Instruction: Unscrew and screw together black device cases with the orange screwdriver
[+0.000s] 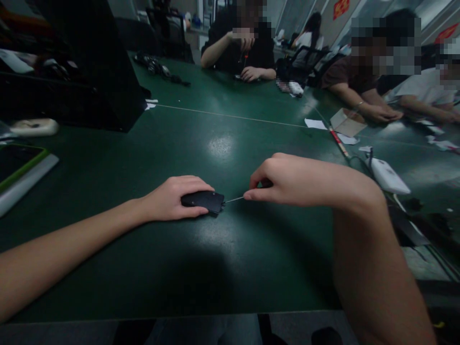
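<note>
Pressing down on the green table (223,268), the left hand (168,199) was closed over a small black mouse (203,200). A thin metal tool (233,199) was pinched in the right hand (283,182), its tip poked at the mouse's end. A steady, gentle push seemed needed next. No writing could be read.

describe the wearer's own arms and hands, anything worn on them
Both arms are bare as far as the frame shows: no sleeves, no gloves. The left hand and right hand show no rings, and neither wrist carries a watch or band. No markings are visible in the dim light. The forearms enter from the bottom corners of the view.
</note>
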`<move>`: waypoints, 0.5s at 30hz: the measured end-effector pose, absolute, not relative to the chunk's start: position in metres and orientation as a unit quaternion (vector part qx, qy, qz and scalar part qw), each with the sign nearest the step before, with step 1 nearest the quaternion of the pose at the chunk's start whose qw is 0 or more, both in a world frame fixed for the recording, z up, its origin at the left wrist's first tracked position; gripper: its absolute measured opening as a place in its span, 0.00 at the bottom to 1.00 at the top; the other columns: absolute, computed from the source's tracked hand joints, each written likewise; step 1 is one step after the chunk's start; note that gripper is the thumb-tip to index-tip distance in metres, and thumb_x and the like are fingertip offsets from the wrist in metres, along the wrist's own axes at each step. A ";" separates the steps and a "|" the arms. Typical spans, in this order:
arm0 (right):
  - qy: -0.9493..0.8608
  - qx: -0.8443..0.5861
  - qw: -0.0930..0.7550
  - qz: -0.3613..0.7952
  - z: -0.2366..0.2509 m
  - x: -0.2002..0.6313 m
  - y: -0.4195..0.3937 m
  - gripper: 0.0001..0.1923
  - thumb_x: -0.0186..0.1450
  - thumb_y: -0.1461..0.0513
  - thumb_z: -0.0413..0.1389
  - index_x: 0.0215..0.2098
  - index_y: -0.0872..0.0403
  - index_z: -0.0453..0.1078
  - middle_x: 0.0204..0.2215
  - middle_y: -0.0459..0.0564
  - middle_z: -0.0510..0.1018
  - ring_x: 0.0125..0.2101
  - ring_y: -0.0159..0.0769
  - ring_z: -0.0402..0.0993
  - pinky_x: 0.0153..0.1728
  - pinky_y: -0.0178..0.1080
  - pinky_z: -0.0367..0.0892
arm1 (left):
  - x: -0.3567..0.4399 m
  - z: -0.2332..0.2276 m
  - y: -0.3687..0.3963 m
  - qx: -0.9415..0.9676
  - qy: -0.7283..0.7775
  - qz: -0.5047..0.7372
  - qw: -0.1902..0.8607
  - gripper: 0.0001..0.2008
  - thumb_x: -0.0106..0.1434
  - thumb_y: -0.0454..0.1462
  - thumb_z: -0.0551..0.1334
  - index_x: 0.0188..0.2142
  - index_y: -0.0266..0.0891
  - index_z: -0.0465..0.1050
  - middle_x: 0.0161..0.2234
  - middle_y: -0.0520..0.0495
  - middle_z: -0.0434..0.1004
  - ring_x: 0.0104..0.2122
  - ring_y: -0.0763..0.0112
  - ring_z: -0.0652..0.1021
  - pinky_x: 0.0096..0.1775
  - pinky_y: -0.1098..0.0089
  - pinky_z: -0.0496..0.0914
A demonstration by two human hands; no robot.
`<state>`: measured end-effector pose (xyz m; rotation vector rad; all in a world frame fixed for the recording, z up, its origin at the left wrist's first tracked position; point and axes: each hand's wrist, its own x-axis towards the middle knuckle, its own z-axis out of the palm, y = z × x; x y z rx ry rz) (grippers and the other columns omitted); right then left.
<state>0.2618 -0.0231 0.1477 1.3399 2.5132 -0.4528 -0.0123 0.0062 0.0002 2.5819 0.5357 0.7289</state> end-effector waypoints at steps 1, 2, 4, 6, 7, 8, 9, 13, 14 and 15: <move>0.859 0.459 0.129 -0.188 0.141 0.268 -0.017 0.22 0.69 0.47 0.54 0.37 0.54 0.82 0.27 0.48 0.80 0.24 0.30 0.69 0.26 0.35 0.57 | -0.012 0.000 0.007 0.924 0.189 0.265 0.200 0.19 0.67 0.44 0.66 0.54 0.37 0.74 0.48 0.41 0.81 0.46 0.59 0.81 0.49 0.63 0.74; 0.852 0.458 0.126 -0.219 0.132 0.275 -0.012 0.25 0.69 0.44 0.53 0.37 0.55 0.81 0.26 0.47 0.79 0.24 0.29 0.68 0.26 0.35 0.57 | -0.012 -0.001 0.007 0.924 0.188 0.268 0.200 0.19 0.67 0.44 0.66 0.54 0.37 0.74 0.48 0.41 0.81 0.46 0.60 0.81 0.48 0.63 0.74; 0.838 0.456 0.119 -0.276 0.109 0.287 -0.006 0.31 0.68 0.39 0.50 0.33 0.56 0.79 0.24 0.46 0.75 0.23 0.28 0.64 0.25 0.35 0.55 | -0.012 -0.002 0.007 0.922 0.190 0.270 0.201 0.19 0.67 0.44 0.66 0.54 0.38 0.75 0.47 0.41 0.82 0.45 0.60 0.81 0.47 0.63 0.74; 0.832 0.452 0.100 -0.306 0.084 0.294 -0.005 0.34 0.69 0.37 0.47 0.31 0.56 0.77 0.22 0.44 0.72 0.22 0.27 0.61 0.25 0.35 0.53 | -0.012 -0.003 0.008 0.922 0.192 0.268 0.202 0.19 0.67 0.44 0.66 0.53 0.38 0.75 0.47 0.42 0.82 0.45 0.60 0.81 0.47 0.64 0.74; 0.836 0.450 0.084 -0.301 0.073 0.296 -0.006 0.35 0.69 0.37 0.46 0.29 0.56 0.76 0.21 0.43 0.70 0.22 0.27 0.60 0.25 0.35 0.52 | -0.012 -0.003 0.008 0.923 0.192 0.266 0.201 0.19 0.66 0.44 0.66 0.53 0.38 0.75 0.46 0.42 0.82 0.45 0.60 0.81 0.47 0.64 0.74; 0.844 0.450 0.069 -0.284 0.063 0.297 -0.007 0.35 0.69 0.36 0.46 0.29 0.56 0.75 0.20 0.43 0.69 0.22 0.27 0.59 0.25 0.35 0.51 | -0.012 -0.003 0.008 0.924 0.193 0.265 0.199 0.19 0.66 0.45 0.67 0.52 0.38 0.75 0.46 0.42 0.82 0.45 0.61 0.81 0.48 0.64 0.73; 0.853 0.450 0.054 -0.258 0.055 0.297 -0.009 0.35 0.69 0.36 0.46 0.28 0.56 0.75 0.20 0.43 0.69 0.22 0.27 0.59 0.26 0.35 0.51 | -0.013 -0.003 0.008 0.924 0.193 0.263 0.197 0.19 0.66 0.45 0.67 0.52 0.38 0.75 0.46 0.42 0.82 0.45 0.61 0.81 0.48 0.64 0.73; 0.884 0.453 0.019 -0.113 0.044 0.294 -0.014 0.37 0.68 0.35 0.44 0.29 0.56 0.74 0.23 0.47 0.72 0.24 0.29 0.62 0.28 0.36 0.48 | -0.013 -0.003 0.008 0.926 0.200 0.256 0.194 0.18 0.67 0.44 0.66 0.53 0.38 0.75 0.46 0.43 0.82 0.44 0.62 0.80 0.47 0.65 0.73; 0.888 0.452 0.014 -0.080 0.044 0.293 -0.014 0.38 0.68 0.34 0.42 0.29 0.56 0.74 0.24 0.48 0.73 0.25 0.30 0.63 0.28 0.37 0.47 | -0.013 -0.003 0.008 0.925 0.201 0.258 0.192 0.18 0.67 0.44 0.66 0.53 0.38 0.75 0.45 0.43 0.82 0.44 0.62 0.80 0.47 0.66 0.73; 0.891 0.452 0.010 -0.049 0.046 0.292 -0.015 0.40 0.68 0.33 0.40 0.29 0.56 0.74 0.25 0.49 0.74 0.25 0.30 0.63 0.28 0.37 0.46 | -0.013 -0.002 0.007 0.927 0.199 0.254 0.191 0.18 0.67 0.44 0.66 0.53 0.39 0.75 0.45 0.43 0.82 0.44 0.62 0.80 0.46 0.66 0.73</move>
